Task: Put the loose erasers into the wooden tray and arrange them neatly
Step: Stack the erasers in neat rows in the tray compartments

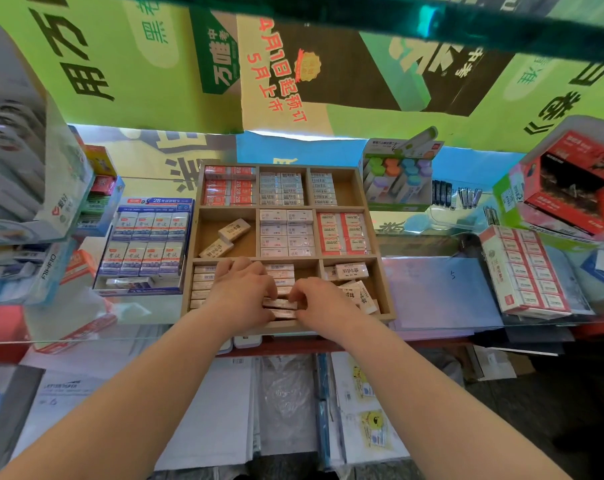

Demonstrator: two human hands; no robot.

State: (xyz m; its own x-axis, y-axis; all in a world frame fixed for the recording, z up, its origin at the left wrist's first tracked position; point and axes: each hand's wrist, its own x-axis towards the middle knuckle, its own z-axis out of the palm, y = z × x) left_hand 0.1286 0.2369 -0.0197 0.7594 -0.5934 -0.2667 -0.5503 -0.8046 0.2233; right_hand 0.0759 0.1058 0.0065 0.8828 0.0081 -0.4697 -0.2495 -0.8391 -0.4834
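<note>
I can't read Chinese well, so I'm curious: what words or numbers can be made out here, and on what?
"4月1日起预订 5月上市": red print on the poster.
"2B": red erasers in the wooden tray.
"2B": blue eraser box.
"AIHAO": box at the left edge.
Print on the erasers under the left hand and right hand: too blurred.

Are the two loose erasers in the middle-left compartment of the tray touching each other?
Touching. The head view shows the upper eraser overlapping the far end of the lower eraser, both lying tilted in that compartment of the wooden tray, with no gap between them.
</note>
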